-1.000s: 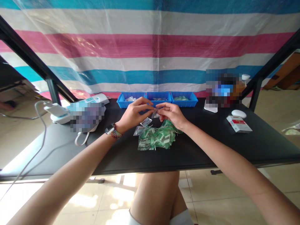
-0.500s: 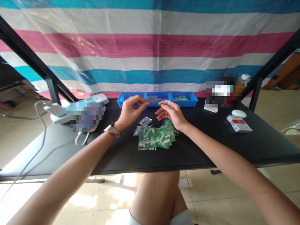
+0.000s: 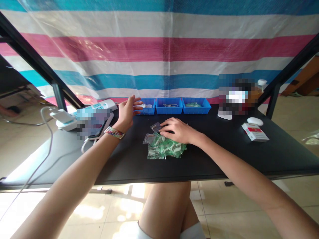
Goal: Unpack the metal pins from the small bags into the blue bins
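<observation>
My left hand (image 3: 127, 111) hovers open with fingers spread, just left of the leftmost blue tray (image 3: 147, 109), and holds nothing. My right hand (image 3: 175, 130) rests palm down on a heap of small green and clear packets (image 3: 163, 147) in the middle of the black table (image 3: 224, 152). Its fingertips touch a clear packet (image 3: 156, 127) at the heap's far edge. A woven band is on my left wrist.
Three blue trays (image 3: 171, 105) stand in a row at the table's back. A white device with a cable (image 3: 67, 119) lies at the left. At the right are a white mouse (image 3: 254, 121) and a red-and-white box (image 3: 254, 132). A striped tarp hangs behind.
My left hand carried a clear packet to the left blue tray, let it go and opened. My right hand dropped from mid-air onto the packet heap.
</observation>
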Motion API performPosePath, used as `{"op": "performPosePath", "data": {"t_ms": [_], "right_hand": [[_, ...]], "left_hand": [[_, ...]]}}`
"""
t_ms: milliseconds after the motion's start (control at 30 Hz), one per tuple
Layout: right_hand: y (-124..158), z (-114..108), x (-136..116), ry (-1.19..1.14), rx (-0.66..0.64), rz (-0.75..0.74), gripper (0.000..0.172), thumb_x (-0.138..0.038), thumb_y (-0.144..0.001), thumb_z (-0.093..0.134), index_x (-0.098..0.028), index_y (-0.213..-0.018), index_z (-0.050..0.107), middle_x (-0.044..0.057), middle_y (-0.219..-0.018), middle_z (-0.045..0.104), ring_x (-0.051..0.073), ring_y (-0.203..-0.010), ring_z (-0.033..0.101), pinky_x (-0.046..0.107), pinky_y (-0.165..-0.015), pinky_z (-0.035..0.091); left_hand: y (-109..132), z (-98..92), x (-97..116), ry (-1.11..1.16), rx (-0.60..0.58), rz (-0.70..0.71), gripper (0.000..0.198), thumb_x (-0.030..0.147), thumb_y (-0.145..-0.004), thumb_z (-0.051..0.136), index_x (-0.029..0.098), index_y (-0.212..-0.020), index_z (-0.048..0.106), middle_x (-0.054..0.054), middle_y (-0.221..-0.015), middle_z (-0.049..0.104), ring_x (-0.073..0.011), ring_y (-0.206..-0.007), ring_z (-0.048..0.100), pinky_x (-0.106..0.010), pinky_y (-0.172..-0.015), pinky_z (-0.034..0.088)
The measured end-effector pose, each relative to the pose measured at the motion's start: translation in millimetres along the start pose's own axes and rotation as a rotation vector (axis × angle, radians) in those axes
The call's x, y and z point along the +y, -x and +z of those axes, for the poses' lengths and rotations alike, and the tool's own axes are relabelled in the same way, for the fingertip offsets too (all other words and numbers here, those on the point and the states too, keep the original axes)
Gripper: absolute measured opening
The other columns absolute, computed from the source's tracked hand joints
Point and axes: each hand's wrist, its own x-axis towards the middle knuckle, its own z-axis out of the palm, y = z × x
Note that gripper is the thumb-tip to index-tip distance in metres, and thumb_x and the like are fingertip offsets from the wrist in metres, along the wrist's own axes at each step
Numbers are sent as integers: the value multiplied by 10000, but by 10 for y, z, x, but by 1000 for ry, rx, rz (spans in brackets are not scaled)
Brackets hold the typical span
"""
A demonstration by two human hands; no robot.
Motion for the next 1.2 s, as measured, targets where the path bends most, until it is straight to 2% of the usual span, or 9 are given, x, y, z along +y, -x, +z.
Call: {"op": "performPosePath", "data": {"t_ms": [133,300,400,567,700,800,933,1067,1200], "right_hand": [[-11,-48,21,21,47,17,266,-319,-1080,625,-207,-1120,863,122,-1261,794,283,-1207,671,486,-1121,506],[-17,-32,91,26,24,-10,295,-337,-1102,585,-264,-1256,826,87,-1411,752,282,-1377,628,496,-1198,448],[-22,-22,105,21,7,32,257,-327,-1092,606,-272,-1162,848,79,-1344,783,272,-1354,650,483,-1183,449],[-25,-30,104,53,66,100,108,-168,-976,726,-201,-1009,822,111,-1213,788,273,-1185,683,446,-1096,485],[-29,-7,173,41,93,156,136,-62,-873,768,-184,-931,780,102,-1091,775,270,-1070,679,410,-1002,521],[-33,4,231,40,119,193,170,-61,-866,778,-180,-987,784,98,-1061,776,277,-1029,671,412,-963,527],[-35,1,276,44,123,178,146,-85,-895,779,-188,-993,810,90,-1062,777,263,-1009,663,406,-962,515],[-42,4,282,53,121,160,99,-99,-923,765,-189,-913,804,85,-1026,762,242,-972,643,386,-932,501],[-45,-6,259,77,147,147,149,-73,-955,681,-181,-874,743,81,-964,728,234,-953,632,358,-887,490]], "left_hand": [[47,42,30,-20,-55,69,300,413,-810,694,143,-934,730,-74,-892,751,-125,-651,684,-187,-542,481],[101,102,-8,-137,-120,146,201,355,-756,666,174,-840,689,-28,-791,697,-134,-643,655,-207,-557,480],[123,117,-50,-184,-195,171,187,352,-761,659,182,-834,692,-25,-783,702,-141,-643,650,-219,-563,484],[135,101,-130,-390,-534,195,230,376,-795,678,165,-860,745,-49,-772,727,-175,-677,679,-261,-610,519],[198,120,-195,-629,-719,422,256,363,-836,704,204,-995,827,-75,-962,792,-207,-833,713,-300,-731,557],[263,153,-227,-711,-833,571,291,356,-876,725,246,-1116,845,-86,-1061,793,-238,-933,725,-358,-847,576],[304,176,-241,-761,-891,689,260,340,-933,710,256,-1137,847,-96,-1092,790,-265,-1049,718,-428,-1021,535],[300,169,-235,-804,-924,717,275,352,-928,732,254,-1161,842,-96,-1142,773,-270,-1083,713,-425,-1051,513],[290,161,-229,-821,-925,718,308,345,-922,729,249,-1199,821,-94,-1138,765,-272,-1069,705,-431,-1055,512]]}}
